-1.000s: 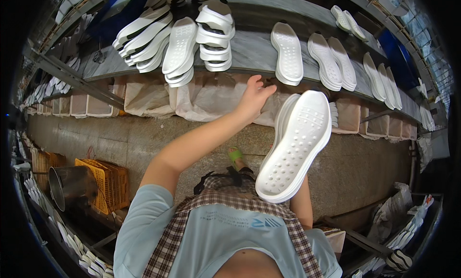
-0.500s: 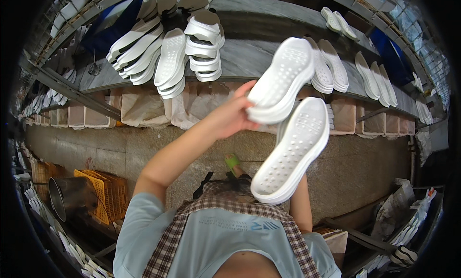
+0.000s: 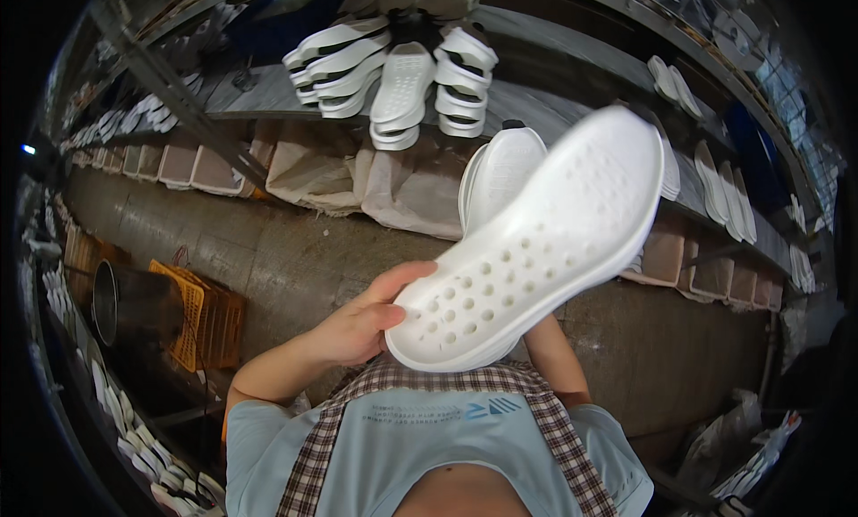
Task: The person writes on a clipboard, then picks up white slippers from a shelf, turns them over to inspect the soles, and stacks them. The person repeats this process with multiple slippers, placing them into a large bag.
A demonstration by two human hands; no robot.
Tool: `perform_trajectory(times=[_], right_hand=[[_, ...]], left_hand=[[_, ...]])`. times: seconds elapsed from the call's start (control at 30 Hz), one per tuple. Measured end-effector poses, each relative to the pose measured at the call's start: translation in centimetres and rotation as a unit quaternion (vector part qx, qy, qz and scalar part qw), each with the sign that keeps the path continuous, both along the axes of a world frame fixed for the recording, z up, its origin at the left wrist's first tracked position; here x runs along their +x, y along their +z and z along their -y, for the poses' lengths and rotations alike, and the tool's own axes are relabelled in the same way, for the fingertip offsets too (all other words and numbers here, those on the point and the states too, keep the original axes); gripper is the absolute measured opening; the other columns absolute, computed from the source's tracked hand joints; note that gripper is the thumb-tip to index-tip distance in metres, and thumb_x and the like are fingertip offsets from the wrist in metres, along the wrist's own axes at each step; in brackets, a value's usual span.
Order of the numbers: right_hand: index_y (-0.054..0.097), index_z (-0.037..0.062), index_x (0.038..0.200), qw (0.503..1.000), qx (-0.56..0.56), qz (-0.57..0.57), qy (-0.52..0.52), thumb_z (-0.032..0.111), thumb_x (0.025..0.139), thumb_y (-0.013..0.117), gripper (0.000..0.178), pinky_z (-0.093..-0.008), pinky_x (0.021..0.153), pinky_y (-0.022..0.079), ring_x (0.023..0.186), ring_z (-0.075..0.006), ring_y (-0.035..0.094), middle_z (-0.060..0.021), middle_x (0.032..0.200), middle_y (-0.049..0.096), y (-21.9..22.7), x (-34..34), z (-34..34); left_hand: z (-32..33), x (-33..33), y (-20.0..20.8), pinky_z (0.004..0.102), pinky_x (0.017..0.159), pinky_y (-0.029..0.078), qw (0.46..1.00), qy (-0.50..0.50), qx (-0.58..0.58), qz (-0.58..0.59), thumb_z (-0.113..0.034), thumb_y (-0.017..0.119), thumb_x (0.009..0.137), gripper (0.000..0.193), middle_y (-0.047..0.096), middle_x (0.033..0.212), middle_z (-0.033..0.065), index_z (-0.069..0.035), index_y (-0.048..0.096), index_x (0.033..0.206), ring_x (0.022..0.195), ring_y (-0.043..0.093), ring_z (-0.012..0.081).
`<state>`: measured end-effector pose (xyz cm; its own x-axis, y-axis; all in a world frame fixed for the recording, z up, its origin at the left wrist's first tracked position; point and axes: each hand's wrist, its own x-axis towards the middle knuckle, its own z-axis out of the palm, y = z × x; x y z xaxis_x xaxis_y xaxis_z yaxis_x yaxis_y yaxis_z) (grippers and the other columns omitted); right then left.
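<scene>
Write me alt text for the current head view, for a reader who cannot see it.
A person's left hand grips the near end of a dimpled white shoe sole; the right hand is out of sight. Beyond, stacked white soles rest on a grey shelf above lined bins; a yellow crate stands at lower left.

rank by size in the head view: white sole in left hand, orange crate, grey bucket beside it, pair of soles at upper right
1. White sole in the left hand, nearer the camera
2. Orange crate and grey bucket: too alike to rank
3. Pair of soles
</scene>
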<state>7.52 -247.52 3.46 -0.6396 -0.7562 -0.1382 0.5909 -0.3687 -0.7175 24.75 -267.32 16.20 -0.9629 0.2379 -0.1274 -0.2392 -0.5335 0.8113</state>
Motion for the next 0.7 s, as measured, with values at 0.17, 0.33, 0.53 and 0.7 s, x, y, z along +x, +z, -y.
perform_trajectory(times=[0.17, 0.33, 0.53, 0.7], right_hand=[[0.015, 0.0053, 0.146, 0.998, -0.012, -0.023, 0.065, 0.034, 0.088, 0.057, 0.077, -0.0358, 0.102, 0.039, 0.125, -0.0252, 0.042, -0.0148, 0.141, 0.037, 1.2, 0.4, 4.3], [0.015, 0.0052, 0.146, 0.993, -0.006, -0.044, 0.107, 0.035, 0.088, 0.056, 0.077, -0.0358, 0.102, 0.039, 0.125, -0.0252, 0.042, -0.0147, 0.141, 0.037, 2.6, 2.4, 5.1], [0.015, 0.0052, 0.146, 0.985, -0.022, -0.051, 0.163, 0.036, 0.088, 0.056, 0.078, -0.0358, 0.102, 0.039, 0.125, -0.0253, 0.042, -0.0146, 0.141, 0.036, 3.9, 2.8, 8.7], [0.015, 0.0052, 0.146, 0.979, -0.009, -0.064, 0.192, 0.037, 0.088, 0.056, 0.078, -0.0359, 0.102, 0.039, 0.125, -0.0253, 0.042, -0.0145, 0.141, 0.036, 3.8, 4.0, 9.1]], left_hand=[[0.3, 3.3, 0.0, 0.0323, 0.076, 0.053, 0.999, 0.048, 0.001, -0.004, -0.016, 0.046, 0.089, 0.065, 0.038, 0.137, 0.0112, -0.018, 0.016, 0.146, 0.108, 0.053, 0.0209], [1.9, 4.1, 0.7, 0.0300, 0.073, 0.047, 0.961, -0.018, -0.268, -0.059, -0.029, 0.054, 0.090, 0.051, 0.055, 0.106, 0.0057, -0.013, 0.040, 0.136, 0.086, 0.056, 0.0162], [6.3, -2.2, 2.8, 0.0426, 0.104, 0.028, 0.649, 0.201, -0.611, -0.405, -0.048, 0.055, 0.086, 0.055, 0.045, 0.131, 0.0171, -0.008, 0.057, 0.123, 0.124, 0.039, 0.0313], [9.0, -7.0, 4.6, 0.0406, 0.112, 0.016, 0.733, 0.101, -0.535, -0.407, -0.038, 0.054, 0.087, 0.064, 0.024, 0.150, 0.0169, -0.010, 0.035, 0.141, 0.140, 0.019, 0.0314]])
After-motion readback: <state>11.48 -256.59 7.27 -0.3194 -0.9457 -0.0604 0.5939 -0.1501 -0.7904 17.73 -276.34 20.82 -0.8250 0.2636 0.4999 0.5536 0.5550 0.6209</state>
